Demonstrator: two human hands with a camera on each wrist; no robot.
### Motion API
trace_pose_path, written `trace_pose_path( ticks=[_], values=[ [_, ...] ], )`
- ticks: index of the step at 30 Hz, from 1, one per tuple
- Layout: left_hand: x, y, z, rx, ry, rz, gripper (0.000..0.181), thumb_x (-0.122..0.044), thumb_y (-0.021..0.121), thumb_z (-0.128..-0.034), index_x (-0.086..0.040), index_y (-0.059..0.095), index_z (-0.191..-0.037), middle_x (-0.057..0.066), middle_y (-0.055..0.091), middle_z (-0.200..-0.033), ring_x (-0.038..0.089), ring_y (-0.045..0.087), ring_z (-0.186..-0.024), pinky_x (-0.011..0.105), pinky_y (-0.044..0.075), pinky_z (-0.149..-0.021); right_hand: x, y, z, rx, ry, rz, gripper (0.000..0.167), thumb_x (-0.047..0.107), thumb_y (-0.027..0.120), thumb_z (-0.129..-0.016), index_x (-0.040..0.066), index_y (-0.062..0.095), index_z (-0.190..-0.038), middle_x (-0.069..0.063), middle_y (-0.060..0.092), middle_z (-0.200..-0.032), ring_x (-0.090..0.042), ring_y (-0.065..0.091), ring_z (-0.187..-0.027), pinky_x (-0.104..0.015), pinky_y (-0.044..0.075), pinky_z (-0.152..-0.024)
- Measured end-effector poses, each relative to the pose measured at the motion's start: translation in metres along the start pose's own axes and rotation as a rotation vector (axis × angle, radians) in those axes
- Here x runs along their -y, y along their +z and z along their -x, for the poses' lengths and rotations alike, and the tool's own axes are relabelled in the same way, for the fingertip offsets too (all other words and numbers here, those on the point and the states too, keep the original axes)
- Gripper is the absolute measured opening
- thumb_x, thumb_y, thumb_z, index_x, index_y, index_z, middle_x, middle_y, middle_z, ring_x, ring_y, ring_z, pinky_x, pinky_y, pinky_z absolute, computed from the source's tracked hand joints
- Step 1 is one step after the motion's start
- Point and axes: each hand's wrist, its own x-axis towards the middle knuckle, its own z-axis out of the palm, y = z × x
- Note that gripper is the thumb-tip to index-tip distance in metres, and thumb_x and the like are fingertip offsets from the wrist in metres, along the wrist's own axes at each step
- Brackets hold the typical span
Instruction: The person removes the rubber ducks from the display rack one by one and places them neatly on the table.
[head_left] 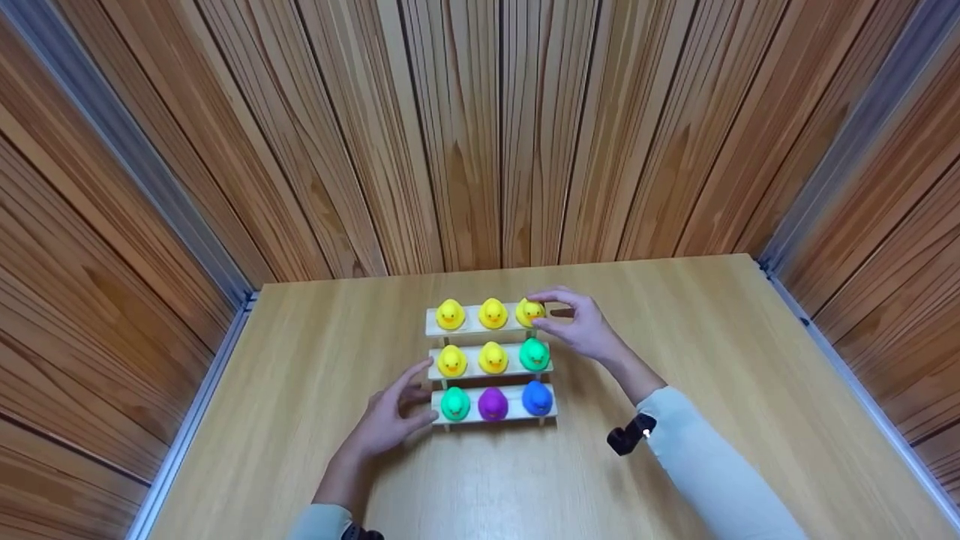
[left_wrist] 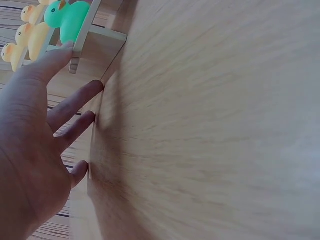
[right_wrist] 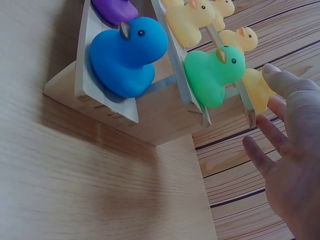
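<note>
We are apparently settling the yellow duck (head_left: 528, 312) atop the bench (head_left: 262, 420) rack's (head_left: 472, 321) right end, our right grip (head_left: 589, 330) pinching it, our left grip (head_left: 384, 418) spreading loosely alongside; next, a gentle release is likely becoming necessary.

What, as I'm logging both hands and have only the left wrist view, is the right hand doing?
Observer: The right hand has its thumb and fingers about a yellow duck at the right end of the top shelf.
Operator: I see one green duck, on the bottom shelf. What sits in the middle of that shelf?
Observer: A purple duck, as the head view shows.
Operator: Is there a second green duck beyond my view?
Observer: Yes, at the right end of the middle shelf.
</note>
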Motion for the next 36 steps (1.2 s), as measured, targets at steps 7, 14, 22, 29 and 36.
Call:
trace_pose_path(
  ticks=[7, 14, 22, 29, 36],
  values=[
    [0.000, 0.000, 0.000, -0.003, 0.001, -0.004, 0.085, -0.038, 0.083, -0.1034, -0.051, 0.036, -0.172, 0.012, 0.065, -0.163, 0.038, 0.065, -0.150, 0.070, 0.049, -0.127, 0.001, 0.000, -0.002, -0.018, -0.010, 0.021, 0.038, 0.016, 0.081, -0.105, 0.007, 0.076, -0.142, -0.019, 0.074, -0.144, -0.041, 0.068, -0.137, -0.063, 0.059, -0.118],
    [-0.001, 0.001, 0.001, -0.015, -0.007, -0.014, 0.086, -0.034, 0.085, -0.1026, -0.051, 0.037, -0.171, 0.013, 0.067, -0.159, 0.037, 0.068, -0.147, 0.071, 0.047, -0.128, 0.002, 0.000, -0.001, -0.028, -0.022, 0.023, 0.037, 0.013, 0.082, -0.104, 0.006, 0.077, -0.140, -0.019, 0.076, -0.140, -0.038, 0.071, -0.133, -0.059, 0.062, -0.114],
    [0.000, 0.001, -0.001, -0.019, 0.006, -0.013, 0.086, -0.030, 0.085, -0.1025, -0.051, 0.038, -0.171, 0.015, 0.067, -0.160, 0.037, 0.069, -0.146, 0.071, 0.048, -0.127, 0.003, -0.006, -0.001, -0.053, -0.032, 0.021, 0.038, 0.013, 0.081, -0.104, 0.005, 0.076, -0.141, -0.019, 0.076, -0.141, -0.039, 0.071, -0.134, -0.059, 0.063, -0.113],
    [0.001, 0.000, 0.000, -0.018, 0.014, -0.006, 0.086, -0.029, 0.085, -0.1025, -0.051, 0.038, -0.171, 0.015, 0.066, -0.161, 0.037, 0.069, -0.146, 0.069, 0.050, -0.127, 0.000, -0.019, 0.005, -0.079, -0.011, 0.038, 0.038, 0.014, 0.082, -0.104, 0.007, 0.076, -0.141, -0.018, 0.075, -0.144, -0.038, 0.070, -0.136, -0.031, 0.063, -0.107],
    [0.001, 0.000, 0.001, -0.018, 0.024, -0.009, 0.086, -0.030, 0.085, -0.1030, -0.051, 0.037, -0.171, 0.012, 0.064, -0.164, 0.036, 0.069, -0.146, 0.070, 0.048, -0.128, -0.006, -0.036, 0.013, -0.113, 0.001, 0.058, 0.038, 0.011, 0.081, -0.104, 0.003, 0.076, -0.141, -0.021, 0.074, -0.145, -0.040, 0.070, -0.136, -0.018, 0.060, -0.101]
  ],
)
